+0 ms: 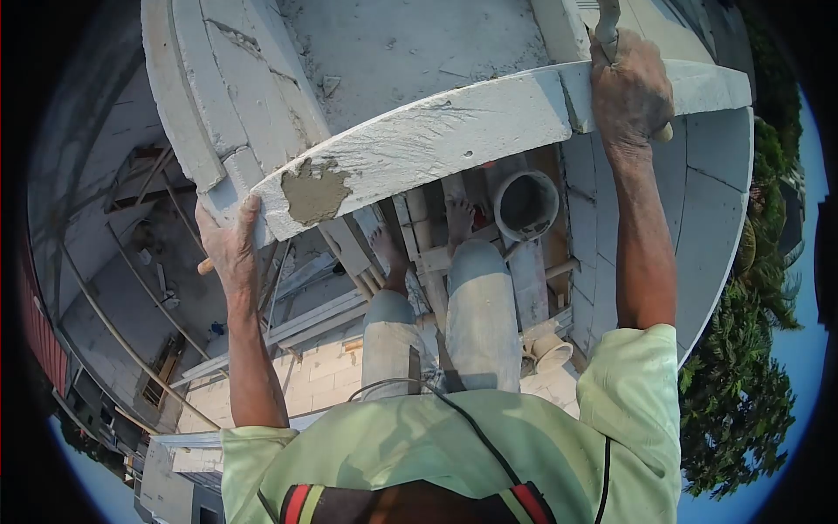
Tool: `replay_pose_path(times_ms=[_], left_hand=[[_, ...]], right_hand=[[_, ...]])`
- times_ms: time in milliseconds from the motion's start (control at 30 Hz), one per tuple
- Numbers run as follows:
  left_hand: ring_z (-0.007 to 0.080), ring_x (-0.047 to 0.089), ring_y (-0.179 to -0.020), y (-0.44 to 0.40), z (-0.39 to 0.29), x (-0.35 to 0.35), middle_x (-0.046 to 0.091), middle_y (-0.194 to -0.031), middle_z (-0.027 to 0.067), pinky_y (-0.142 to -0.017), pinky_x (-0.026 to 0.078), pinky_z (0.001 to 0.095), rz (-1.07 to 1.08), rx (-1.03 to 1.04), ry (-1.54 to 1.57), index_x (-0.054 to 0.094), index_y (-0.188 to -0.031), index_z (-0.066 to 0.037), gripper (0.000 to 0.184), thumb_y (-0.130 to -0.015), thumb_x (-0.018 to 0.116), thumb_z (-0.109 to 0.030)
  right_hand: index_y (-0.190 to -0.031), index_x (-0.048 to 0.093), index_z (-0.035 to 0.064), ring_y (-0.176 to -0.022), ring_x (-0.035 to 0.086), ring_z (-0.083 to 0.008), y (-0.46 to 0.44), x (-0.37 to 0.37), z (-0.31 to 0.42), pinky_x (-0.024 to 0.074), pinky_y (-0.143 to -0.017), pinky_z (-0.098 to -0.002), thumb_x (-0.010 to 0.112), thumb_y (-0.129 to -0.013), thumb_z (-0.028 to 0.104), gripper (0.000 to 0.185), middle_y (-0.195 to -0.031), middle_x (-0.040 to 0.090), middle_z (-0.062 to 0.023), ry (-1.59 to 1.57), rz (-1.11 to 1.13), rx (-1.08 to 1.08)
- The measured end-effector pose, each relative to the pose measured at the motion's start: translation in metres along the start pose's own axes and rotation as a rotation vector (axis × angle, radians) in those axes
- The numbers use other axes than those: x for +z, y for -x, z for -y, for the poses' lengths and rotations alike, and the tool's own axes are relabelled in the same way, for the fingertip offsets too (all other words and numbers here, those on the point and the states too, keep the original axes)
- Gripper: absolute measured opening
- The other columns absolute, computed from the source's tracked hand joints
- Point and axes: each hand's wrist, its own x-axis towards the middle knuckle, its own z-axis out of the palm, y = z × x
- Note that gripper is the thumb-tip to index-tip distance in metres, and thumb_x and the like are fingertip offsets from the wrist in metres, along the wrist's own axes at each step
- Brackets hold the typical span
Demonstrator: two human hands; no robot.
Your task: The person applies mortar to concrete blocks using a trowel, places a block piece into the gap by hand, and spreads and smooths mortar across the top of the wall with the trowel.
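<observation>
Pale block (428, 135) spans between my hands. Left hand (229, 237) at its end; can't tell if it grips. Right hand (633, 87) clenched around a tool handle (664, 134). Block looks stiff, probably weighty, edges chippable; best held by the ends, clear of the mortar patch (314, 190) beside my left hand.

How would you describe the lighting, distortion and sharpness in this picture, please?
In the head view, strong wide-angle distortion, with black corners and the long block row looking bowed; in the head view, bright daylight, with darker shadow patches on the green shirt; also in the head view, the left hand and right hand look fairly sharp.
</observation>
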Motion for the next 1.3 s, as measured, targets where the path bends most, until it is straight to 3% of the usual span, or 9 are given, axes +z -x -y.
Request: replay_pose_path(times_ms=[100, 533, 667, 733, 833, 933, 1000, 1067, 1300], left_hand=[[0.0298, 0.055, -0.122, -0.002, 0.011, -0.003, 0.054, -0.130, 0.0226, -0.103, 0.044, 0.0398, -0.020, 0.054, -0.067, 0.039, -0.142, 0.007, 0.095, -0.078, 0.082, -0.049], [0.0247, 0.054, -0.118, -0.006, 0.013, -0.005, 0.054, -0.130, 0.0191, -0.103, 0.041, 0.0361, 0.037, 0.120, -0.128, 0.042, -0.140, 0.006, 0.085, -0.085, 0.074, -0.052], [0.0253, 0.050, -0.125, -0.015, 0.040, -0.015, 0.048, -0.139, 0.0189, -0.106, 0.040, 0.0362, -0.042, 0.185, -0.109, 0.031, -0.147, 0.007, 0.093, -0.089, 0.067, -0.056], [0.0256, 0.053, -0.121, 0.015, 0.030, -0.012, 0.050, -0.136, 0.0202, -0.103, 0.043, 0.0377, -0.197, 0.248, -0.132, 0.036, -0.141, 0.007, 0.086, -0.091, 0.062, -0.059], [0.0188, 0.058, -0.103, 0.083, 0.118, -0.028, 0.057, -0.114, 0.0141, -0.086, 0.051, 0.0359, -0.298, -0.081, -0.009, 0.047, -0.119, 0.000, 0.055, -0.101, 0.049, -0.051], [0.0173, 0.055, -0.077, 0.172, 0.153, 0.013, 0.058, -0.086, 0.0067, -0.069, 0.047, 0.0348, -0.039, -0.350, -0.213, 0.058, -0.099, -0.003, 0.042, -0.101, 0.052, -0.044], [0.0213, 0.055, -0.073, 0.209, 0.183, 0.042, 0.060, -0.078, 0.0137, -0.069, 0.045, 0.0377, 0.332, -0.403, -0.361, 0.059, -0.102, 0.000, 0.046, -0.097, 0.055, -0.045], [0.0293, 0.065, -0.088, 0.216, 0.141, 0.102, 0.068, -0.089, 0.0194, -0.080, 0.049, 0.0398, 0.536, -0.389, -0.473, 0.059, -0.110, 0.000, 0.048, -0.097, 0.055, -0.046], [0.0302, 0.061, -0.110, 0.158, 0.150, 0.264, 0.062, -0.112, 0.0201, -0.094, 0.047, 0.0380, 0.904, -0.147, -0.102, 0.057, -0.121, 0.001, 0.051, -0.097, 0.058, -0.043]], right_hand=[[-0.086, 0.065, 0.0115, -0.063, 0.063, -0.0234, 0.002, 0.003, 0.000, 0.0528, -0.059, -0.0398, 0.075, -0.085, 0.035, 0.025, -0.071, 0.059, -0.0049, -0.073, -0.188, 0.028], [-0.086, 0.065, 0.0064, -0.065, 0.062, -0.0193, 0.008, -0.019, -0.008, 0.0504, -0.061, -0.0362, 0.076, -0.086, 0.036, 0.032, -0.074, 0.063, -0.0056, -0.273, -0.182, 0.153], [-0.086, 0.065, 0.0048, -0.066, 0.062, -0.0181, 0.049, -0.065, -0.043, 0.0497, -0.061, -0.0351, 0.076, -0.086, 0.037, 0.034, -0.075, 0.065, -0.0058, -0.487, -0.219, 0.481], [-0.086, 0.065, 0.0040, -0.066, 0.062, -0.0175, 0.117, -0.082, -0.071, 0.0493, -0.061, -0.0346, 0.076, -0.086, 0.037, 0.035, -0.075, 0.066, -0.0059, -0.434, -0.048, 0.799], [-0.088, 0.063, -0.0003, -0.070, 0.058, -0.0207, 0.263, -0.103, -0.085, 0.0473, -0.070, -0.0377, 0.076, -0.085, 0.031, 0.034, -0.078, 0.064, -0.0087, -0.391, 0.311, 1.211], [-0.088, 0.064, -0.0015, -0.066, 0.055, -0.0202, 0.412, -0.099, -0.068, 0.0447, -0.066, -0.0381, 0.076, -0.085, 0.030, 0.034, -0.072, 0.060, -0.0065, -0.500, 0.535, 1.396], [-0.091, 0.066, -0.0001, -0.060, 0.053, -0.0149, 0.464, -0.110, -0.037, 0.0434, -0.057, -0.0336, 0.078, -0.083, 0.028, 0.032, -0.074, 0.062, -0.0036, -0.648, 0.668, 1.694], [-0.090, 0.064, 0.0012, -0.053, 0.049, -0.0140, 0.548, -0.105, -0.003, 0.0408, -0.050, -0.0320, 0.078, -0.082, 0.026, 0.029, -0.069, 0.059, -0.0027, -0.657, 0.657, 1.836], [-0.085, 0.055, 0.0031, -0.049, 0.053, -0.0157, 0.594, -0.107, 0.060, 0.0403, -0.045, -0.0333, 0.074, -0.079, 0.018, 0.025, -0.061, 0.055, -0.0060, -0.861, 0.871, 2.042]])
